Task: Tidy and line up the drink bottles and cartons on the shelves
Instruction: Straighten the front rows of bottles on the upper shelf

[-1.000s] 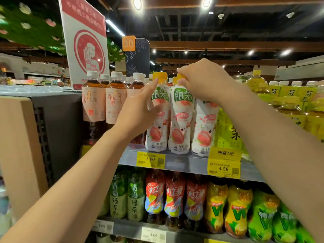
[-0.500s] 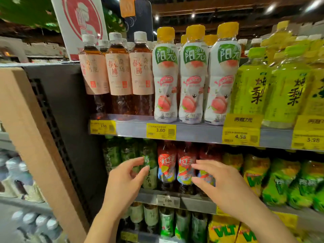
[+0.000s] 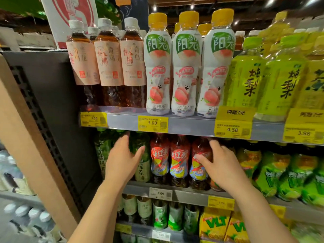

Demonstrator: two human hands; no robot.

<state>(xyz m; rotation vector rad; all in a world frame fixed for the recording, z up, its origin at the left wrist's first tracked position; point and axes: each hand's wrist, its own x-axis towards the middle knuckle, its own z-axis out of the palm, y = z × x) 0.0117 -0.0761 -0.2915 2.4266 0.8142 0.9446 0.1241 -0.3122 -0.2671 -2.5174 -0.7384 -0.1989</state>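
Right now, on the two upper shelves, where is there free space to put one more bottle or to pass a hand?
No bare standing room shows. The brown tea bottles, peach bottles and pear drink bottles stand tightly together. Below, the left hand is at the green tea bottles and the right hand at the red tea bottles. A hand passes only over their caps.

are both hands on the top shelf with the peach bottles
No, both the left hand and the right hand are one shelf lower, at the green tea bottles and red-label bottles.
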